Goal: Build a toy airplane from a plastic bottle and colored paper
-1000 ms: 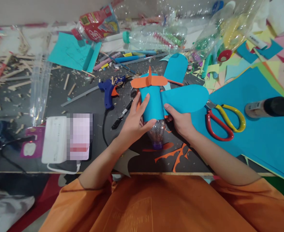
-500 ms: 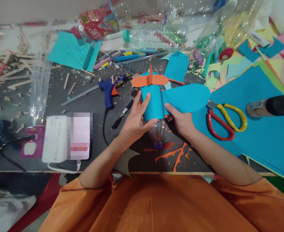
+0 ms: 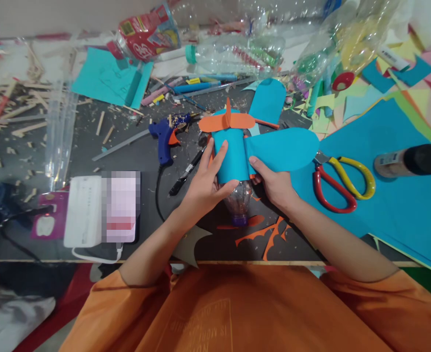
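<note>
A plastic bottle (image 3: 238,198) with a purple cap towards me is wrapped in a blue paper sleeve (image 3: 232,159). Orange paper blades (image 3: 227,122) stand at the sleeve's far end. From its right side a rounded blue paper wing (image 3: 284,148) sticks out. My left hand (image 3: 208,181) grips the wrapped bottle from the left, fingers on the sleeve and thumb near its lower edge. My right hand (image 3: 274,183) pinches the wing's lower inner corner beside the sleeve, thumb on top; its other fingertips are hidden underneath.
A blue glue gun (image 3: 163,139) and a black pen (image 3: 186,172) lie left of the bottle. Scissors (image 3: 342,185) and a black-capped bottle (image 3: 409,161) rest on blue sheets at right. A phone (image 3: 122,206) is at left. Orange scraps (image 3: 270,233) lie near the front edge.
</note>
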The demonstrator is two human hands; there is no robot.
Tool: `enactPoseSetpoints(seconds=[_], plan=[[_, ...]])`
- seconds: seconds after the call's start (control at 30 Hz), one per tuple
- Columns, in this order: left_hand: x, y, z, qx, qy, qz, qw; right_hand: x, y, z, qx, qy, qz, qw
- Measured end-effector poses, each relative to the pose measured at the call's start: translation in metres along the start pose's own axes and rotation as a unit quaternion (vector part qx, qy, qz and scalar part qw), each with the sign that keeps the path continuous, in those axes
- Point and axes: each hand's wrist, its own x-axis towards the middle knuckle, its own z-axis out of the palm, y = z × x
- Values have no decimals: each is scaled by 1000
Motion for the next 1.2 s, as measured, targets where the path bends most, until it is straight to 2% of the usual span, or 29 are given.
enactPoseSetpoints(seconds=[0.17, 0.4, 0.9, 1.2], plan=[[-1, 0, -1, 11, 5, 2, 1000, 0, -2, -3, -10, -13, 4, 1000], [-2, 0, -2, 7, 0, -14, 1000, -6, -10, -10, -12, -66, 9, 998], [-1, 1, -2, 2, 1, -3, 1000, -3, -6, -15, -37, -78, 49, 995], [-2, 0, -3, 11, 12, 4, 1000, -2, -4, -16, -14, -91, 55, 994]])
